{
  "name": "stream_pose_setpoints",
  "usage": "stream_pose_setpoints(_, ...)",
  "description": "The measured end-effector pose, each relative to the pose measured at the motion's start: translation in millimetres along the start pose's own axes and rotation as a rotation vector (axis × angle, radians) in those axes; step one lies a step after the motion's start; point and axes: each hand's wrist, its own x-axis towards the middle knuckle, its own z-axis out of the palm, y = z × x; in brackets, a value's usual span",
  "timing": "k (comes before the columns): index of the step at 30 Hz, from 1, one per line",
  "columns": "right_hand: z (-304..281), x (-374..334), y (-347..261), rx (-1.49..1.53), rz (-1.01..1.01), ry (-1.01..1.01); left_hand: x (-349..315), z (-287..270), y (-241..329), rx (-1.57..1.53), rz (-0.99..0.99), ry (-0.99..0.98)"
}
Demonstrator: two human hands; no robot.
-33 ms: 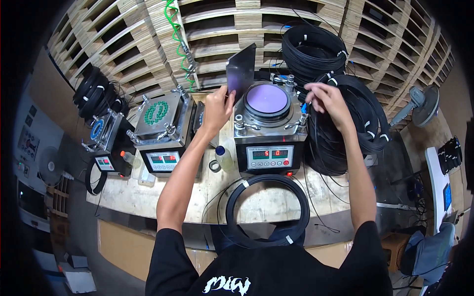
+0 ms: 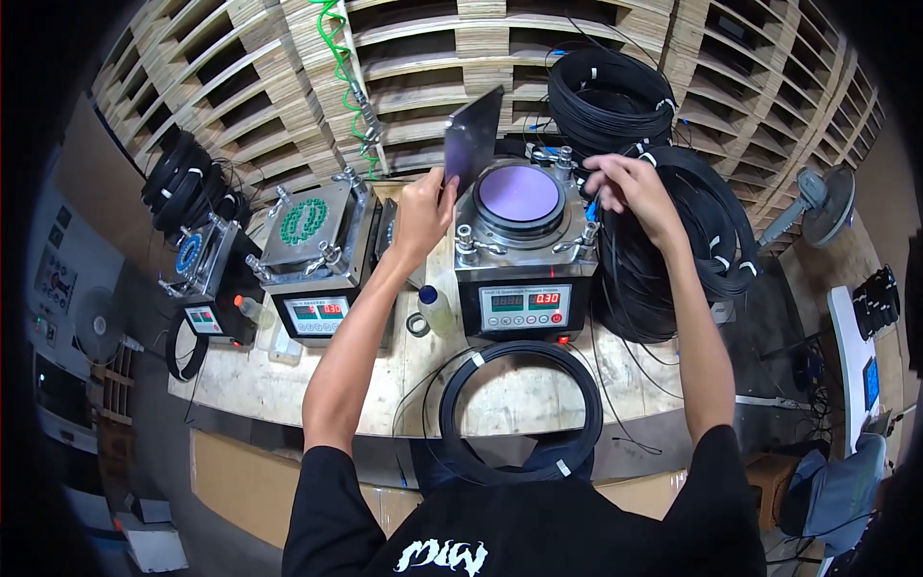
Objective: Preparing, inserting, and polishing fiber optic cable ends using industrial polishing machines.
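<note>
My left hand (image 2: 423, 216) is closed on the lower edge of a square metal plate (image 2: 471, 135), which stands nearly upright beside a polishing machine (image 2: 526, 298). A round lilac polishing pad (image 2: 520, 194) lies uncovered on the machine's dark turntable, with clamp posts (image 2: 589, 234) at the corners around it. To the right of the pad, my right hand (image 2: 635, 197) hovers above the machine's edge, its fingers loosely bent and apart, nothing visible in them. Just below those fingers is a small blue connector (image 2: 591, 209) on a black cable.
Two similar machines (image 2: 306, 223) (image 2: 197, 269) stand to the left, connectors ringing their top plates. A cable coil (image 2: 447, 413) overhangs the bench's front edge. More black coils (image 2: 615, 106) crowd the right side. A blue-capped bottle (image 2: 435, 310) stands between machines. Pallets (image 2: 500, 43) rise behind.
The plate has tilted slightly to the right in my left hand. My right hand has shifted a little left, its fingers curling more. The machine's red display reads differently.
</note>
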Motion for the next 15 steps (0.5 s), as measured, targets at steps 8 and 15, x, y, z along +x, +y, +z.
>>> stream_pose_setpoints(8, 41, 41, -50, 0.192, 0.164, -0.011, 31, -32, 53, 0.487, 0.517, -0.089)
stream_pose_setpoints(15, 29, 37, -28, 0.552, -0.021, 0.084, 55, -55, 77, -0.186, -0.148, -0.325)
